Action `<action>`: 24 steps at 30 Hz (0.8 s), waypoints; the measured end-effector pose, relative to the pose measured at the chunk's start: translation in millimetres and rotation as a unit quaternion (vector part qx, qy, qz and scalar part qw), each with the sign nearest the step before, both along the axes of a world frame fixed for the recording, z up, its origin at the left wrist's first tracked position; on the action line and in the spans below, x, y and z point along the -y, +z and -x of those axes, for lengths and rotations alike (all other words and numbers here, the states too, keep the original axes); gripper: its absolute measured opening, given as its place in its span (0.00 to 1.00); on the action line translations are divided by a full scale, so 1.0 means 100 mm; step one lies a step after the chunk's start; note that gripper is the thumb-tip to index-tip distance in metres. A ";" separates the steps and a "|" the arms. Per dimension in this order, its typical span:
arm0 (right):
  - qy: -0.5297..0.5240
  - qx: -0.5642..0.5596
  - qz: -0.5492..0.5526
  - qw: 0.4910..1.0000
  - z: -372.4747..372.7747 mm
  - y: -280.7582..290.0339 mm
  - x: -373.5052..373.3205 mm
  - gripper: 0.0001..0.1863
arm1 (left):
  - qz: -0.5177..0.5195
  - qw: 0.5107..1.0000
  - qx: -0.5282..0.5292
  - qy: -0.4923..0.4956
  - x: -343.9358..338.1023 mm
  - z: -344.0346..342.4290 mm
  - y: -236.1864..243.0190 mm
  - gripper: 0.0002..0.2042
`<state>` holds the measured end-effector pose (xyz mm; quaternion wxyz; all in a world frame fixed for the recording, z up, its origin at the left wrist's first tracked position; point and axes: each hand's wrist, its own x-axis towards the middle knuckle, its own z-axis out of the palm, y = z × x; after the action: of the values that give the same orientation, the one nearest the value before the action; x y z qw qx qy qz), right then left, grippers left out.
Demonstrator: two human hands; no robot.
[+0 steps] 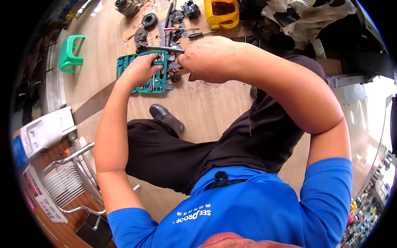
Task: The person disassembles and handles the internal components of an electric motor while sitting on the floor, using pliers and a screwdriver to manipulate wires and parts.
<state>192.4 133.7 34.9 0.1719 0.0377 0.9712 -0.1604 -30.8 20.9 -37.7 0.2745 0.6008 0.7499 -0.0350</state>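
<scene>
A green plastic socket case [123, 62] lies open on the floor with metal tools in it. My left hand [142, 68] reaches over it, thumb and forefinger apart among the fittings, with nothing visible held; some fingers are hidden. Closed around the end of a long metal bar [163, 48] is my right hand [206, 58], held just right of the case, the bar pointing left across its top edge. Below that hand is a small dark, rusty part [174, 75].
Dark greasy parts, a rubber ring [149, 20], screwdrivers and a yellow jug [221, 13] lie on cardboard [132, 31] ahead. A green stool [71, 53] stands left, a steel chair [70, 186] lower left. Dirty cloths [297, 12] are piled upper right. My boot [165, 118] is below the case.
</scene>
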 end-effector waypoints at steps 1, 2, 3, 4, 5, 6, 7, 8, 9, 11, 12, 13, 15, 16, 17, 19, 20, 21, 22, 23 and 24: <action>-0.008 0.003 0.004 1.000 -0.02 0.01 0.00 0.19 | 0.002 1.000 -0.002 0.012 0.01 0.00 0.02 0.20; -0.018 0.007 0.008 1.000 -0.05 0.01 -0.01 0.19 | 0.004 1.000 -0.004 0.023 0.01 0.00 0.04 0.20; -0.012 -0.008 0.008 1.000 -0.07 -0.03 -0.01 0.18 | -0.011 0.999 -0.001 0.030 0.02 0.03 0.01 0.21; -0.003 -0.007 0.004 1.000 -0.08 -0.02 -0.01 0.17 | -0.007 0.999 0.000 0.036 0.03 0.03 0.00 0.21; 0.007 -0.006 0.001 1.000 -0.08 0.01 -0.01 0.16 | -0.002 0.999 0.000 0.042 0.02 0.03 -0.01 0.22; 0.016 -0.005 -0.002 1.000 -0.09 0.03 -0.02 0.15 | 0.003 0.999 0.000 0.048 0.02 0.03 -0.03 0.22; 0.016 -0.011 -0.002 1.000 -0.08 0.04 -0.02 0.14 | 0.006 0.999 -0.007 0.038 0.02 0.03 -0.06 0.22; 0.017 -0.018 -0.002 1.000 -0.08 0.05 -0.02 0.13 | 0.010 0.999 -0.015 0.029 0.03 0.02 -0.10 0.22; 0.018 -0.024 -0.001 1.000 -0.07 0.06 -0.02 0.12 | 0.014 0.999 -0.022 0.019 0.04 0.01 -0.13 0.22; 0.002 -0.026 0.005 1.000 -0.08 0.13 -0.02 0.11 | 0.050 0.998 -0.016 0.021 0.02 -0.03 -0.17 0.22; -0.006 -0.026 0.008 1.000 -0.08 0.15 -0.03 0.11 | 0.064 0.998 -0.007 0.021 0.03 -0.02 -0.24 0.22; -0.006 -0.033 0.005 0.999 -0.08 0.15 -0.04 0.11 | 0.061 0.998 -0.008 0.027 0.04 -0.01 -0.28 0.22; -0.002 -0.044 -0.001 0.999 -0.04 0.11 -0.04 0.10 | 0.053 0.998 -0.006 0.040 0.13 0.08 -0.44 0.22; 0.000 -0.041 -0.003 0.999 -0.02 0.11 -0.02 0.10 | 0.052 0.997 -0.006 0.050 0.19 0.22 -0.58 0.23; 0.004 -0.037 -0.004 0.999 0.01 0.13 0.01 0.10 | 0.053 0.997 -0.005 0.061 0.27 0.41 -0.75 0.23; -0.016 -0.041 0.002 0.999 -0.18 0.17 -0.15 0.10 | 0.088 0.988 -0.015 0.124 0.00 0.39 -0.73 0.24; -0.015 -0.035 0.003 0.999 -0.17 0.19 -0.13 0.10 | 0.060 0.986 -0.020 0.153 0.05 0.49 -0.85 0.24; -0.016 -0.029 0.003 0.999 -0.16 0.21 -0.13 0.09 | 0.032 0.983 -0.025 0.179 0.10 0.65 -1.05 0.23; -0.013 -0.034 0.010 0.999 -0.14 0.21 -0.13 0.09 | 0.005 0.978 -0.030 0.206 0.17 0.75 -1.29 0.23; -0.015 -0.037 0.017 0.999 -0.13 0.20 -0.14 0.09 | -0.054 0.962 -0.032 0.265 0.20 0.74 -1.54 0.22; -0.007 -0.046 0.029 0.998 -0.10 0.21 -0.11 0.09 | -0.054 0.913 0.059 0.401 0.36 0.85 -1.88 0.20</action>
<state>202.4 144.8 55.5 0.1266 0.0324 0.9729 -0.1909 -115.8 -15.0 -225.2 0.2765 0.2647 0.9109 0.1541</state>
